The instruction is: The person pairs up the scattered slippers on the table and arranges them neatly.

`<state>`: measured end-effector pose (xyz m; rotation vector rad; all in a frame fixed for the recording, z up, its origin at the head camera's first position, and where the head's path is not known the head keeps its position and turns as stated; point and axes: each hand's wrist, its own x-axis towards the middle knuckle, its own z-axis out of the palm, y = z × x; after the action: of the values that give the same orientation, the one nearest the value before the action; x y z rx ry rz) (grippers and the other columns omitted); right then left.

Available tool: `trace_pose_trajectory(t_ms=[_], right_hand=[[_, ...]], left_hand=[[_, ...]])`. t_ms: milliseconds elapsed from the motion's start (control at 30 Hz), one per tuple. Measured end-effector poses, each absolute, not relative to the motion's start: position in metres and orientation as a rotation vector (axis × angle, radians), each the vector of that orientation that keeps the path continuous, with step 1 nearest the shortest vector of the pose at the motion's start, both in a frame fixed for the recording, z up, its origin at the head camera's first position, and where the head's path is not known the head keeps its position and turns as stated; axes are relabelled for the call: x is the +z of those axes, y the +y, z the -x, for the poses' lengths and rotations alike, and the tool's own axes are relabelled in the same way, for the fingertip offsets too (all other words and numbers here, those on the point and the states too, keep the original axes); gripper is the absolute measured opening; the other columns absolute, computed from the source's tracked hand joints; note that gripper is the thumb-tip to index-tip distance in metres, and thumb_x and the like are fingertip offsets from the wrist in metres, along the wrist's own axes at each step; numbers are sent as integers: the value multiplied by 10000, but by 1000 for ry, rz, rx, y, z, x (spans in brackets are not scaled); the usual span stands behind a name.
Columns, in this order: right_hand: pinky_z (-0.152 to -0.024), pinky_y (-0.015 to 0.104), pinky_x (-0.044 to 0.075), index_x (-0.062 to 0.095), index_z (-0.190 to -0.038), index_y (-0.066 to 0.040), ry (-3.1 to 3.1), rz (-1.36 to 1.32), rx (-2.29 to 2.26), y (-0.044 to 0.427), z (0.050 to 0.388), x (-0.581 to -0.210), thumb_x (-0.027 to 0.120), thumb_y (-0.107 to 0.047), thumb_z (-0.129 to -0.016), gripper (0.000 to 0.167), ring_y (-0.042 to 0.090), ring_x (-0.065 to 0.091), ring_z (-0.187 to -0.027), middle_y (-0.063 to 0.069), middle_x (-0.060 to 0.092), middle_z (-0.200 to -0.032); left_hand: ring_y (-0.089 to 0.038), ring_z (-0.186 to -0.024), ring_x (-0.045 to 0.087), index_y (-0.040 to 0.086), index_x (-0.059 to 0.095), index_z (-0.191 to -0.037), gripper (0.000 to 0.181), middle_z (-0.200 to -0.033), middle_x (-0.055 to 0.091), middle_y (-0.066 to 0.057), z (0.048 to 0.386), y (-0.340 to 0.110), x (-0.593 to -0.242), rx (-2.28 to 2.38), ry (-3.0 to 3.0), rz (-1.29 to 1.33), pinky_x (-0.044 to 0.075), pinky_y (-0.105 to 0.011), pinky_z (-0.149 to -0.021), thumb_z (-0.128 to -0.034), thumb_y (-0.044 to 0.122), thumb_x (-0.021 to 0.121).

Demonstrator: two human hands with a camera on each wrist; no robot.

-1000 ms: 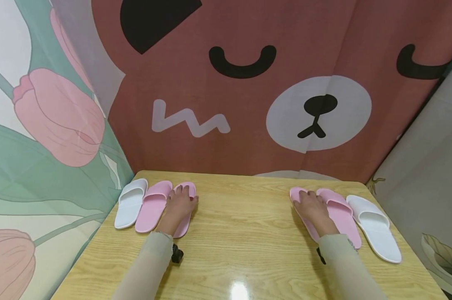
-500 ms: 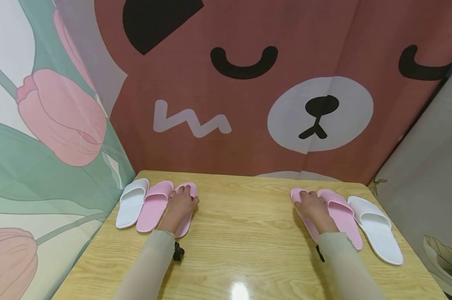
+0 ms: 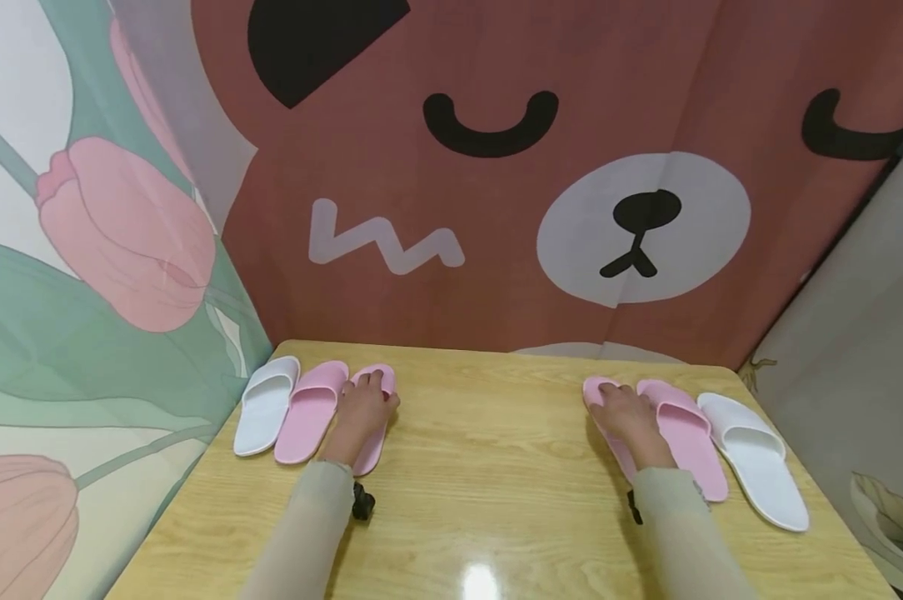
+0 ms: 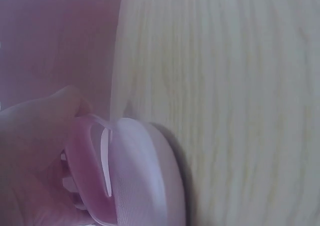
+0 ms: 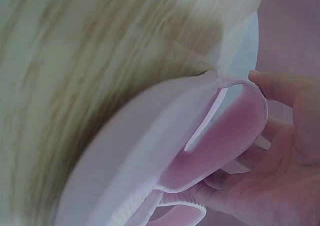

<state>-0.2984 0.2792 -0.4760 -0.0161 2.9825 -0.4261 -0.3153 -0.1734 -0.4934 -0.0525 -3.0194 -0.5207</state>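
Note:
My left hand [image 3: 361,415] grips the upper strap of a pink slipper [image 3: 373,450] at the inner end of the left row. In the left wrist view the thumb lies along the edge of the pink strap [image 4: 86,171], and the other fingers are partly hidden. On the right, my right hand [image 3: 633,423] holds another pink slipper [image 3: 618,450] by its strap. The right wrist view has the thumb at one edge of that strap [image 5: 240,126] and the fingers curled over its outside. Both slippers lie sole down, toes pointing away from me.
Outward of the held ones lie a pink slipper [image 3: 304,427] and a white slipper [image 3: 260,417] on the left, a pink slipper [image 3: 693,454] and a white slipper [image 3: 768,479] on the right. The wooden table [image 3: 489,467] meets a bear-printed curtain [image 3: 391,308] behind.
The head view shifts very slightly. Both hands stay on the same pink slippers, which have not visibly moved on the table.

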Motion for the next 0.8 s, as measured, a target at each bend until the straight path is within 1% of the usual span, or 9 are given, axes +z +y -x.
trace_pose_trajectory(t_ms=[300,467,667,800], right_hand=[[-1098,724,223,374,-1522,34,2939,7,-434,281,299,-475,422,-337,-1027,621,565,344,-1361,379,392,-1477],[-1098,718,230,376,-1521,35,2929,-10,-433,279,300,-476,414,-341,-1033,618,577,353,-1347,383,394,-1473],[-1087,717,243,392,-1513,34,2955,-19,-420,279,300,-479,405,-330,-1035,601,545,358,-1358,370,405,-1473],[-1076,713,255,412,-1502,35,2976,-14,-415,278,299,-478,406,-325,-1040,586,524,365,-1364,356,419,-1473]], left_hand=[[-590,-1266,421,8,437,-1490,638,-1463,476,-273,315,-171,-489,-541,-3028,44,364,-653,-1050,-977,361,575],[-594,-1256,427,12,446,-1481,628,-1439,487,-281,316,-173,-490,-515,-3039,53,353,-647,-1058,-970,358,568],[-590,-1230,446,24,465,-1472,621,-1416,499,-288,317,-172,-488,-502,-3023,70,364,-638,-1046,-960,356,581],[-586,-1236,439,41,450,-1498,635,-1431,488,-285,316,-171,-488,-478,-3044,55,382,-643,-1030,-969,366,581]])
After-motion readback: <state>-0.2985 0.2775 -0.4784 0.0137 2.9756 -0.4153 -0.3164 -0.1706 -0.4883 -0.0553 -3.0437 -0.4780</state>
